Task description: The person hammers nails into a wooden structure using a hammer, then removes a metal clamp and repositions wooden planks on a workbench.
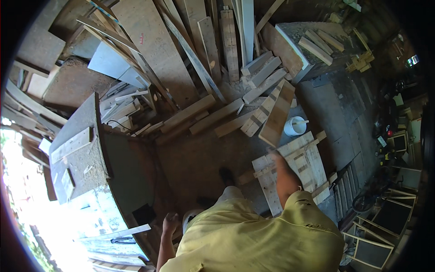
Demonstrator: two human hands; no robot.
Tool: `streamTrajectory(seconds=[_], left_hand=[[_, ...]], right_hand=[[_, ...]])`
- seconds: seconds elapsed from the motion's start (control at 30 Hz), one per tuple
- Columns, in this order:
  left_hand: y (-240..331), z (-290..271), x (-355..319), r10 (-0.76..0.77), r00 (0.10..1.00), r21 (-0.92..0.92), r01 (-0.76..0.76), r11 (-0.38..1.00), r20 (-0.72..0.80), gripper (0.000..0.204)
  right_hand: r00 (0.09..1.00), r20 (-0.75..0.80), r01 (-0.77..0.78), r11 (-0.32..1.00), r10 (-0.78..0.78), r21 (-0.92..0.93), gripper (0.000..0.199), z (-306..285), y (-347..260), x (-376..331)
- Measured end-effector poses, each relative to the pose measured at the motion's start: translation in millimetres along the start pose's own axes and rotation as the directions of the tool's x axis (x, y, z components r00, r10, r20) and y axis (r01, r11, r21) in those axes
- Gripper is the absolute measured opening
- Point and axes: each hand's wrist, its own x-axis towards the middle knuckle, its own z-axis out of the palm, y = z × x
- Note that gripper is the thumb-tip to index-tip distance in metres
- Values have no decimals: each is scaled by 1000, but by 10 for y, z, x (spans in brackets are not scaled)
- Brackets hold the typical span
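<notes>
- Yellow shirt [253, 240], one, worn: is filling the near centre and showing small tears at the right sleeve.
- Left hand [171, 222]: is hanging at near left, apart from the boards; its fingers are looking curled inward, nothing is showing in it, and how tightly it is closing cannot be told.
- Right hand [273, 155]: is showing over the far edge of the panel, right by the near end of the plank; blur is hiding its fingers, so whether it is gripping anything cannot be told.
- Plank [278, 113], brown, one: is slanting away from the right hand toward the far pile, overlapping a striped board [260, 115] on its left.
- Slatted panel [268, 192], pale, with cross-battens: is lying right of centre, under the right forearm.
- Progress, as judged: the panel is looking put together; the plank is lying apart from it, among loose lumber [208, 120]; how much is remaining cannot be told.
- Bucket [290, 131], white: is standing just right of the plank, holding a stick [300, 122] that is jutting past its rim; other contents are staying unclear.
- Counter [96, 154], left side: is carrying a short board [71, 145].
- Offcuts [316, 50], several: are lying at far right.
</notes>
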Motion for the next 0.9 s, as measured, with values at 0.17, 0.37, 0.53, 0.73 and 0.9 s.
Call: streamTrajectory(seconds=[0.17,0.37,0.53,0.73,0.9], left_hand=[[-332,262,-251,-177,984,-253,175,952,17,31],[-734,803,-947,-264,965,-611,215,762,11,34],[-726,1111,-2115,-429,885,-676,206,708,-180,41],[-1713,2801,-3522,-773,615,-867,291,405,-155,50],[-1934,4087,-4625,-823,567,-901,338,273,-36,55]], right_hand=[[826,559,240,940,-68,-241,94,1483,-521,-676],[689,719,694,370,-94,-617,64,2962,-317,-1291],[662,749,743,158,-28,-650,48,3061,42,-1081],[861,506,506,-22,-40,-862,35,2583,73,-663],[853,519,503,-180,-53,-845,35,3201,957,-2019]])
